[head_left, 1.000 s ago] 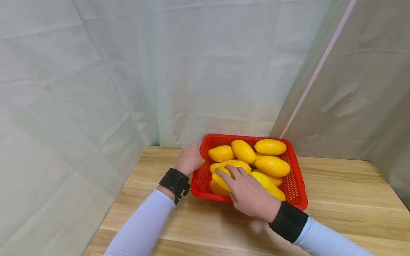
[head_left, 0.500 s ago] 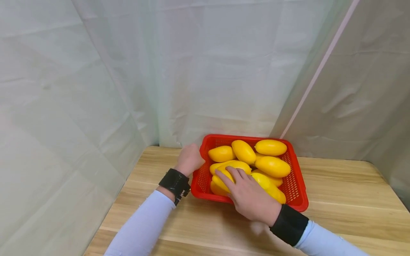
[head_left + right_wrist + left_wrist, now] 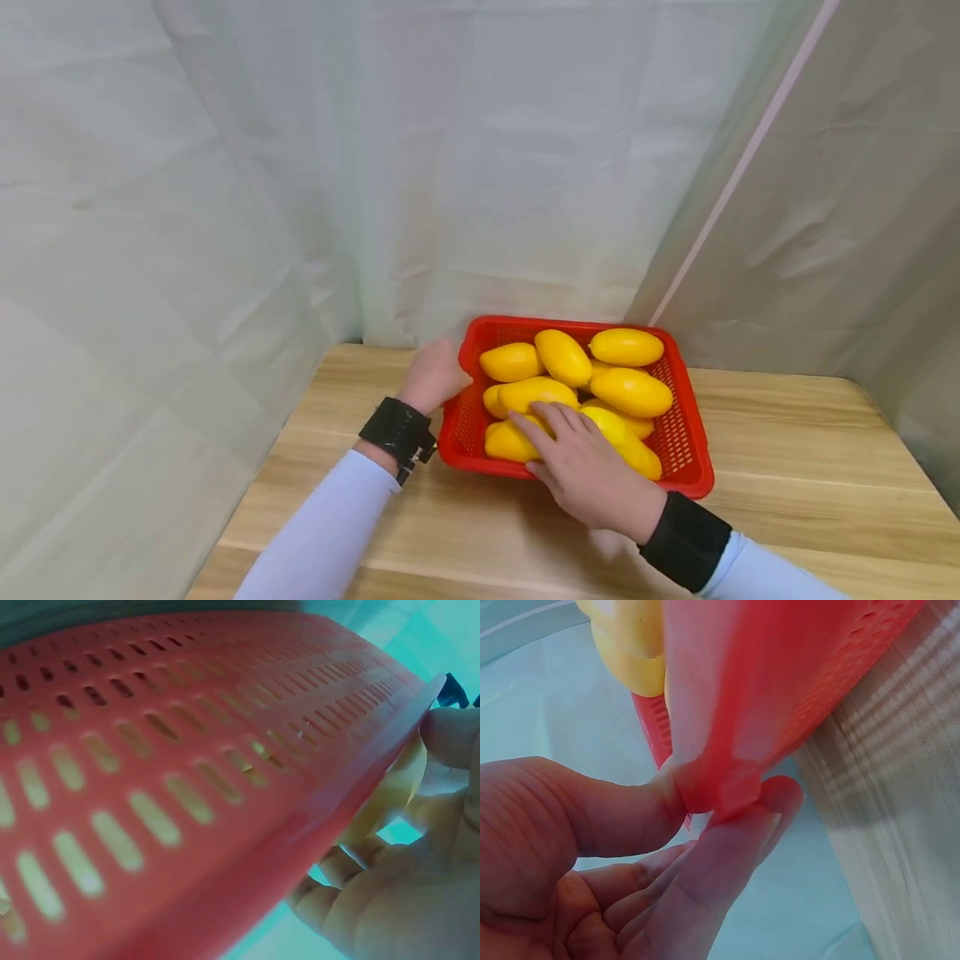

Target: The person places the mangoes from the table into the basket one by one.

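A red perforated plastic basket (image 3: 693,442) holds several yellow mangoes (image 3: 632,392). At its left end, my left hand (image 3: 433,375) pinches the rim. The left wrist view shows that thumb and fingertips (image 3: 769,799) meeting on the red rim (image 3: 739,780). My right hand (image 3: 592,475) reaches over the front rim, its fingers spread and lightly bent on the front-left mango (image 3: 510,442). From the right wrist, a yellow mango (image 3: 394,791) shows between the basket wall and the hand, with gaps around the fingers. The palm side is partly hidden in the head view.
The basket stands on a wood-grain table (image 3: 795,450) near its back edge. Pale sheeting (image 3: 510,167) hangs behind and to the left, with a greyer sheet (image 3: 825,233) at right. Black bands (image 3: 686,540) circle both wrists.
The mangoes under my right hand have shifted: one lies further back, and the front-left one is more exposed. The right fingers have slid slightly frontward. My left hand keeps its hold on the rim.
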Tool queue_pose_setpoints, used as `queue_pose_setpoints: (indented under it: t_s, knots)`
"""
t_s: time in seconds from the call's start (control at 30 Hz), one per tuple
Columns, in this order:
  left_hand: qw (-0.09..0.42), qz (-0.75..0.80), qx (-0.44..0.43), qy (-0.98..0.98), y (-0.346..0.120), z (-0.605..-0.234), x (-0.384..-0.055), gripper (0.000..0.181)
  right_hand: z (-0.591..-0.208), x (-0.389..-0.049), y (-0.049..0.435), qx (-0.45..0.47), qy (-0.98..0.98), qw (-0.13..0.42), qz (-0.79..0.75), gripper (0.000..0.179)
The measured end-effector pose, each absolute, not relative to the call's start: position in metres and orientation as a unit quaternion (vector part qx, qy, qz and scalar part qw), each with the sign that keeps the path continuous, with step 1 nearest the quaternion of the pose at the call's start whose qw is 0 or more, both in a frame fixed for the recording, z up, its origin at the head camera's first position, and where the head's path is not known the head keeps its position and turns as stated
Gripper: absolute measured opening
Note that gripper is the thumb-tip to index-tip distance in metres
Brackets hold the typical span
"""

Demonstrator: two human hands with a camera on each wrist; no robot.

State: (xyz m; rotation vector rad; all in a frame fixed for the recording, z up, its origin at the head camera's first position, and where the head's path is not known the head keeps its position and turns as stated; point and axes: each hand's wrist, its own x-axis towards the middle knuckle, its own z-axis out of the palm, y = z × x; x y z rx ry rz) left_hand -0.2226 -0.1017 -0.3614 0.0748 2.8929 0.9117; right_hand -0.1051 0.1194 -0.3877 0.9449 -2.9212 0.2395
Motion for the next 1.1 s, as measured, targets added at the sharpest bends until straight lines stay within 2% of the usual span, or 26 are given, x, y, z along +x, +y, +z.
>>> queue_pose_setpoints:
  t_s: [0.13, 0.27, 0.47, 0.6, 0.7, 0.8, 0.9, 1.0, 1.1]
  knots:
    - [0.074, 0.301, 0.01, 0.951, -0.102, -0.361, -0.218, 0.014, -0.378, -0.097, 0.126, 0.295, -0.95, 0.038, 0.097, 0.074]
    - [0.08, 0.311, 0.015, 0.947, -0.1, -0.358, -0.217, 0.014, -0.357, -0.097, 0.141, 0.286, -0.95, 0.079, 0.1, 0.074]
    - [0.06, 0.299, 0.023, 0.952, -0.102, -0.355, -0.219, 0.016, -0.322, -0.108, 0.183, 0.253, -0.947, 0.157, 0.116, 0.076]
    - [0.042, 0.276, 0.028, 0.96, -0.105, -0.359, -0.219, 0.024, -0.306, -0.11, 0.216, 0.216, -0.945, 0.191, 0.153, 0.073]
    - [0.033, 0.268, 0.036, 0.962, -0.108, -0.364, -0.219, 0.026, -0.3, -0.106, 0.241, 0.175, -0.948, 0.203, 0.17, 0.072]
    - [0.056, 0.299, 0.025, 0.952, -0.113, -0.368, -0.219, 0.021, -0.3, -0.101, 0.262, 0.138, -0.95, 0.211, 0.182, 0.07]
    - [0.066, 0.321, 0.003, 0.945, -0.123, -0.37, -0.214, 0.034, -0.305, -0.095, 0.278, 0.11, -0.952, 0.215, 0.191, 0.066]
    - [0.023, 0.319, -0.006, 0.947, -0.137, -0.368, -0.203, 0.057, -0.311, -0.09, 0.29, 0.089, -0.954, 0.207, 0.199, 0.063]
    - [-0.071, 0.298, 0.024, 0.951, -0.15, -0.364, -0.192, 0.067, -0.317, -0.084, 0.3, 0.07, -0.956, 0.198, 0.204, 0.062]
